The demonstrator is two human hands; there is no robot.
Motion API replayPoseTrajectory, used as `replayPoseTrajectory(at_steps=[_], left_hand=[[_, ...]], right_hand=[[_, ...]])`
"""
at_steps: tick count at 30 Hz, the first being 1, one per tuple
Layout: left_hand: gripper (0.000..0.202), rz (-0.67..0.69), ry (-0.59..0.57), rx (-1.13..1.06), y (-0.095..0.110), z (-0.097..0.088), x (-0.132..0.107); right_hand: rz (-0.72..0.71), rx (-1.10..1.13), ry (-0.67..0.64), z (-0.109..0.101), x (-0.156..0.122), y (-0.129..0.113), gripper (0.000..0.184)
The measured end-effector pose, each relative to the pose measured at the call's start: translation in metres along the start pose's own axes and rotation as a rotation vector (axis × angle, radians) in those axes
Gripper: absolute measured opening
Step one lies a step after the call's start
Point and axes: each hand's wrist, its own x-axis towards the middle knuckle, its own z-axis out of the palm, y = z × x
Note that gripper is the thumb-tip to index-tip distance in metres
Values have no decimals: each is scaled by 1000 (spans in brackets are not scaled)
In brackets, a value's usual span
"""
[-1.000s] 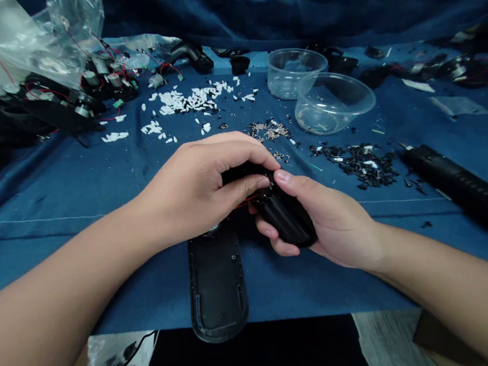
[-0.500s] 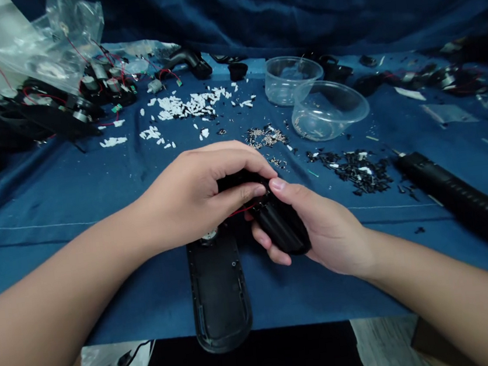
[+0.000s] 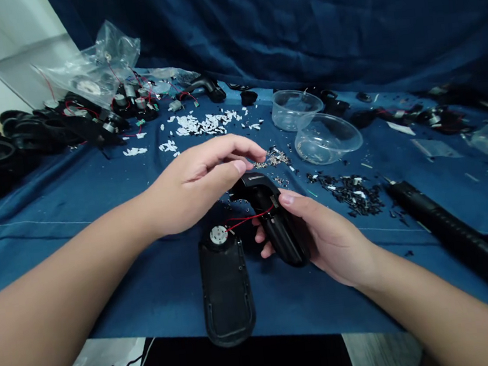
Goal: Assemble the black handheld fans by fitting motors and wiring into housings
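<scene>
Through the head camera I saw my two bare forearms reaching in from the lower corners over a blue cloth (image 3: 44,211). My right hand (image 3: 332,240) gripped a black plastic handle housing (image 3: 277,223), with the thumb (image 3: 292,201) along its upper side and the fingers (image 3: 262,242) curled beneath it. The housing's long axis ran diagonally, its narrower upper end pointing up and left toward my left hand (image 3: 195,185). That hand was the nearer one to the upper end, its loosely curled fingers (image 3: 237,167) holding nothing and stopping just short of the housing. A thin red wire (image 3: 250,217) led from the housing to a small round metal disc (image 3: 218,234) on a long black cover panel (image 3: 226,293), just left of it. Farther off lay silver screws (image 3: 273,157), black fragments (image 3: 346,193), white plastic bits (image 3: 202,124), two clear plastic bowls (image 3: 327,141) and a long black cylindrical tool (image 3: 452,230).
</scene>
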Motion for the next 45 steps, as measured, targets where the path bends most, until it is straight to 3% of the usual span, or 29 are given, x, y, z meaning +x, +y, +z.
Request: replayPoseTrajectory(at_steps=[3,7,12,17,21,24,27,30,33,39,45], left_hand=[[37,-118,52,199,8,-11,-10],[50,-323,-81,438,14,-20,-53],[65,-534,-61,367,6,0,-110],[74,-552,-10,338,7,14,-128],[85,-521,-97,326,8,10,-130],[96,-500,-115,390,8,17,-133],[98,-477,-26,462,11,40,-138],[90,-437,152,517,16,66,-143],[81,-487,284,480,20,83,-142],[84,-564,414,283,25,87,-130],[59,-524,622,186,30,91,-118]], right_hand=[[-26,-33,26,-3,-2,0,62],[-42,-48,38,-5,-3,1,62],[9,-77,73,-5,-4,3,66],[21,-76,96,-6,-2,6,72],[8,-67,87,-5,0,5,71],[-12,-94,59,-1,-2,3,67],[7,-98,22,2,-6,3,66],[22,-93,-25,3,-10,6,63],[27,-117,-44,3,-14,10,63],[-5,-133,-10,2,-14,15,64],[-77,-149,-23,9,-16,14,61]])
